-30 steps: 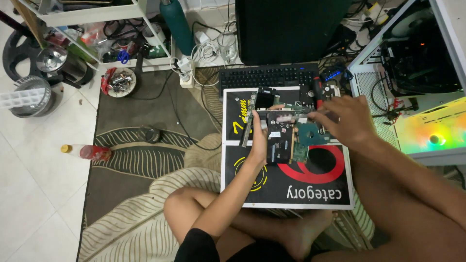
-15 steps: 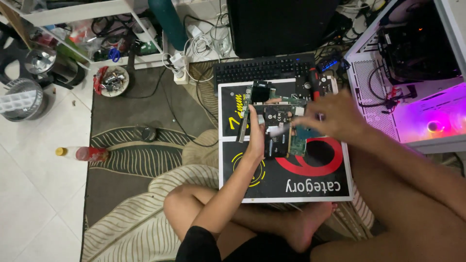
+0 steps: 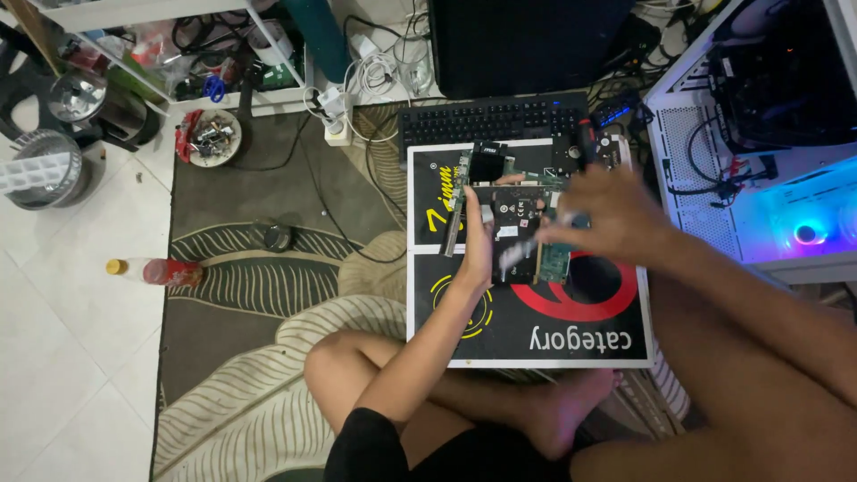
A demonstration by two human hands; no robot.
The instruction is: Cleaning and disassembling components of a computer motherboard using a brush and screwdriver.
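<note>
A leaf-patterned rug covers the white tiled floor. At the rug's far edge lie a black keyboard and a bowl of small parts; a black printed board lies by its right edge. A red bottle straddles the left edge.

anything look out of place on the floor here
A red bottle lies on its side on the tiles at the rug's edge, and cables sprawl tangled behind the keyboard. No spill or damage shows.
</note>
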